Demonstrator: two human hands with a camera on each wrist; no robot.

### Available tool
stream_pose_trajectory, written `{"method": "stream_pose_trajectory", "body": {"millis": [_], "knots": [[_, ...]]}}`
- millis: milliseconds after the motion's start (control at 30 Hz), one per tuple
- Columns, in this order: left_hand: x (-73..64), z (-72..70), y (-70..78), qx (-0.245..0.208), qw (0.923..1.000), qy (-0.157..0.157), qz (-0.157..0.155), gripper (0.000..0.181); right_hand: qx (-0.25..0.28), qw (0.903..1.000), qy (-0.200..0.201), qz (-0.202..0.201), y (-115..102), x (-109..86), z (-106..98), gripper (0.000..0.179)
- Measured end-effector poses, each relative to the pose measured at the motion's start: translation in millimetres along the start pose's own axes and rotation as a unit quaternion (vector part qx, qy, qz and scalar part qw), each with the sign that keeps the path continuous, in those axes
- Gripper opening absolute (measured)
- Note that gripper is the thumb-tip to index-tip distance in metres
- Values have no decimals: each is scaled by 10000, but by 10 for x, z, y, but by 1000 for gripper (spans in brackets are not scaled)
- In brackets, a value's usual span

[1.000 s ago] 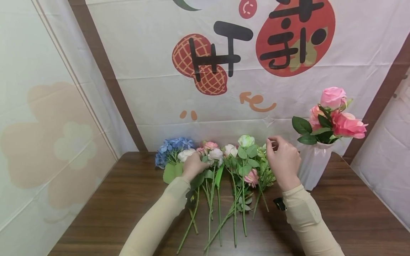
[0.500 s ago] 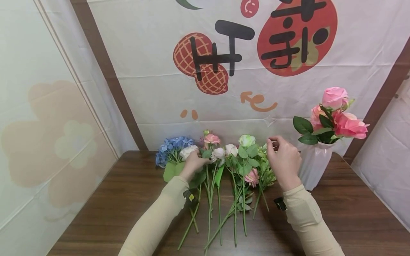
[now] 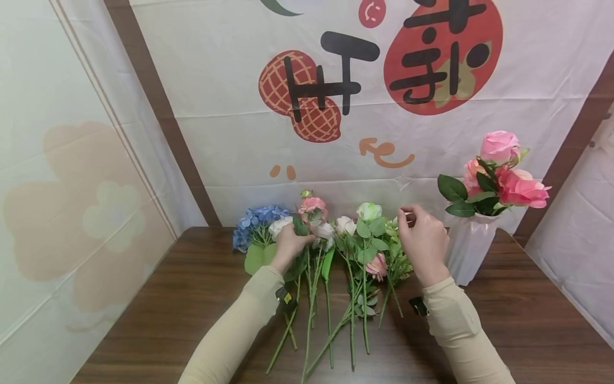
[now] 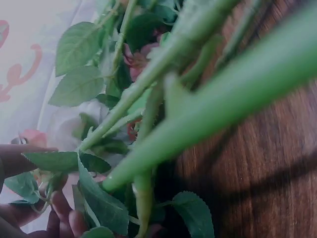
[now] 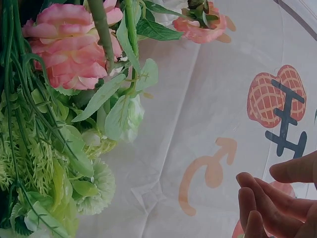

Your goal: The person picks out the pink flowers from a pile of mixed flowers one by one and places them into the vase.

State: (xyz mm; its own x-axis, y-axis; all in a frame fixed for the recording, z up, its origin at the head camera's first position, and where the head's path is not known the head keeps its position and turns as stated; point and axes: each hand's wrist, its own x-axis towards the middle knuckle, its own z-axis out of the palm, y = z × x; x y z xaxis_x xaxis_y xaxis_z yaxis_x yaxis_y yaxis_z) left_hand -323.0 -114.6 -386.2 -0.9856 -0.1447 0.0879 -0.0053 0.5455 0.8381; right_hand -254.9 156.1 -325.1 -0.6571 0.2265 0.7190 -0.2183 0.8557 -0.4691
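A hand could pass over bare tabletop [image 3: 201,298] at the left hand's [image 3: 290,248] eight o'clock; crossing stems [image 3: 352,341] bar its five. The white vase [image 3: 470,250] blocks the right hand's [image 3: 424,242] three. Room behind the flower heads [image 3: 345,225] is hard to judge.

The loose flowers [image 3: 346,225] lie on the desk [image 3: 163,309], at left of the vase [image 3: 470,250], and behind hangs the cloth [image 3: 230,133]

Pink flower [image 3: 314,206], apparently held in the left hand [image 3: 290,246]
Its bloom and small bud [image 3: 306,193] point far; the right hand [image 3: 424,242] hovers between green sprigs [image 3: 396,252] and a white vase [image 3: 472,248].
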Motion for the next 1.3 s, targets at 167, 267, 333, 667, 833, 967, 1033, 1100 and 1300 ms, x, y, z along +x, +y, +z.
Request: {"method": "stream_pose_trajectory", "body": {"millis": [167, 267, 333, 667, 833, 967, 1033, 1100, 1300], "knots": [[0, 20, -6, 522, 9970, 365, 449, 27, 15, 10000, 10, -39, 14, 3, 2, 23], [-13, 25, -1, 619, 9942, 548, 691, 33, 9, 10000, 21, -33, 23, 5, 4, 23], [-25, 21, 1, 623, 9925, 665, 818, 39, 5, 10000, 19, -23, 22, 5, 4, 23], [-80, -25, 39, 817, 9832, 898, 1360, 16, 9, 10000, -24, -3, 11, 1, -8, 23], [-86, -37, 36, 880, 9810, 1039, 1383, 22, -20, 10000, -76, 27, 13, -1, -2, 23], [-94, -56, 30, 808, 9796, 1165, 1424, 26, -48, 9999, -115, 91, 17, -4, 7, 22], [-96, -69, 31, 726, 9802, 1173, 1419, 25, -43, 9998, -141, 103, 17, -7, 9, 22], [-100, -84, 37, 707, 9803, 1165, 1428, 27, -25, 9998, -175, 100, 15, -10, 11, 22], [-127, -129, 81, 920, 9797, 1221, 1294, 50, 45, 9994, -320, 113, 9, -22, 11, 22]]}}
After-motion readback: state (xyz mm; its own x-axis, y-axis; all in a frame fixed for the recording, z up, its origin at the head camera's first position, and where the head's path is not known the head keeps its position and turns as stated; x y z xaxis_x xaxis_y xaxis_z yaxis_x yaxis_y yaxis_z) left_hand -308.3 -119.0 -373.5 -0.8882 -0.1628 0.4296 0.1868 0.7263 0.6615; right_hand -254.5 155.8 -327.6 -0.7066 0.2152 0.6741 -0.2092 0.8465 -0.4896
